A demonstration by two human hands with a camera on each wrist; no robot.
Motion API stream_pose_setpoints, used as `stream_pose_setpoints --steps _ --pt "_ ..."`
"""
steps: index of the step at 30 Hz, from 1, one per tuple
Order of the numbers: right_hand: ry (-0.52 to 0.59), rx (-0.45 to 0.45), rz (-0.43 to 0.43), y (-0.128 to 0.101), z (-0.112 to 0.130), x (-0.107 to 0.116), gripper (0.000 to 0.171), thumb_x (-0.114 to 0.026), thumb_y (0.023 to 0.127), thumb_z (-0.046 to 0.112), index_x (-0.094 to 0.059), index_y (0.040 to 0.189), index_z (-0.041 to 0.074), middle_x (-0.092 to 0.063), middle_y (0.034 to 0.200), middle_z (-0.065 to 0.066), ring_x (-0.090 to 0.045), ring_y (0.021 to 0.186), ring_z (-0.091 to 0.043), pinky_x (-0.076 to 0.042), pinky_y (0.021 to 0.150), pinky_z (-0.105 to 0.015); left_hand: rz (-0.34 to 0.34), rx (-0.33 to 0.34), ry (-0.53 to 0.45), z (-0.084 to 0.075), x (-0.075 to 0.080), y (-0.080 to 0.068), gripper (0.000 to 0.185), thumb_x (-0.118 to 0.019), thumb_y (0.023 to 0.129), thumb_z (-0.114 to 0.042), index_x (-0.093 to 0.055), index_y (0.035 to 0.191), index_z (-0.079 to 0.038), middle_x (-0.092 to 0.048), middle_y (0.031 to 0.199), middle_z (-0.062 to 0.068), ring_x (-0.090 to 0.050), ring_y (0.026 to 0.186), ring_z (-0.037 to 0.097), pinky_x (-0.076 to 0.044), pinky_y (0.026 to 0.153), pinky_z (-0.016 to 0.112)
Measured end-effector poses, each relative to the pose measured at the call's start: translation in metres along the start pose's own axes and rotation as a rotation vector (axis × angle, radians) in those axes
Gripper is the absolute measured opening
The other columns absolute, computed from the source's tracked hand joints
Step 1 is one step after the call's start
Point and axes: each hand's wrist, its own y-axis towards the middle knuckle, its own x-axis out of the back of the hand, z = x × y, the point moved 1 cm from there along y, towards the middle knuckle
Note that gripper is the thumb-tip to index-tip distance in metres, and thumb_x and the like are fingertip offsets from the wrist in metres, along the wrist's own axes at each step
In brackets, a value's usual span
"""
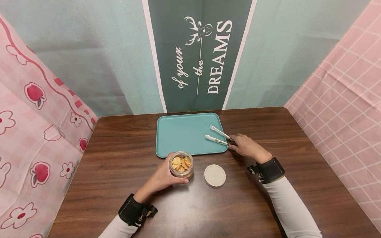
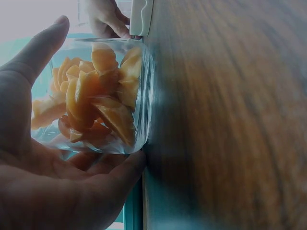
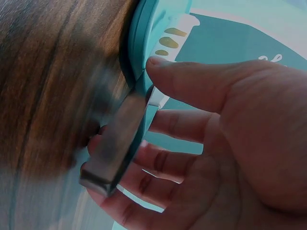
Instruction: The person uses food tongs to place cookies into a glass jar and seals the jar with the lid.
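A clear glass jar [image 2: 147, 96] of golden swirl cookies [image 1: 181, 163] stands on the table, its mouth uncovered. My left hand [image 1: 163, 177] grips it from the left side, thumb and fingers curled round the glass. At the right end of the teal tray [image 1: 186, 132], my right hand [image 1: 246, 145] holds a pair of tongs [image 1: 218, 140] by the metal handle end. The tongs' white arms are spread apart over the tray. In the right wrist view the metal handle [image 3: 117, 139] lies between thumb and fingers.
A round cream lid [image 1: 215, 176] lies on the wooden table [image 1: 235, 211], to the right of the jar. Behind the table hangs a green curtain with lettering [image 1: 205, 56]. Pink curtains [image 1: 38, 132] stand along the left and right sides.
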Motion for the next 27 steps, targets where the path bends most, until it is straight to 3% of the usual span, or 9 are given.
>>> stream_pose_setpoints --steps 15,22,27 --pt "-0.020 -0.028 0.012 0.0002 0.0009 0.0009 0.054 -0.069 0.104 0.022 -0.055 0.141 -0.015 -0.065 0.115 -0.028 -0.063 0.099 -0.035 -0.054 0.085 -0.053 -0.002 0.004 -0.005 -0.0008 0.0003 0.0000 0.102 -0.103 0.066 -0.031 -0.049 0.150 -0.012 -0.064 0.137 0.004 -0.060 0.126 0.021 -0.045 0.111 0.049" --pt "-0.008 -0.029 0.016 0.0007 0.0017 0.0020 0.050 -0.070 0.103 0.022 -0.059 0.138 -0.013 -0.065 0.107 -0.022 -0.060 0.094 -0.032 -0.052 0.081 -0.050 -0.001 0.004 0.001 -0.0011 0.0009 0.0002 0.101 -0.103 0.066 -0.032 -0.049 0.150 -0.013 -0.065 0.136 0.003 -0.060 0.126 0.021 -0.045 0.111 0.049" --pt "-0.007 -0.024 0.021 0.0013 0.0018 0.0011 0.040 -0.071 0.103 0.021 -0.064 0.127 -0.009 -0.062 0.097 -0.015 -0.056 0.090 -0.029 -0.049 0.077 -0.047 0.002 0.005 -0.005 -0.0008 0.0008 0.0002 0.101 -0.103 0.066 -0.032 -0.049 0.149 -0.013 -0.065 0.136 0.003 -0.060 0.126 0.021 -0.045 0.111 0.048"
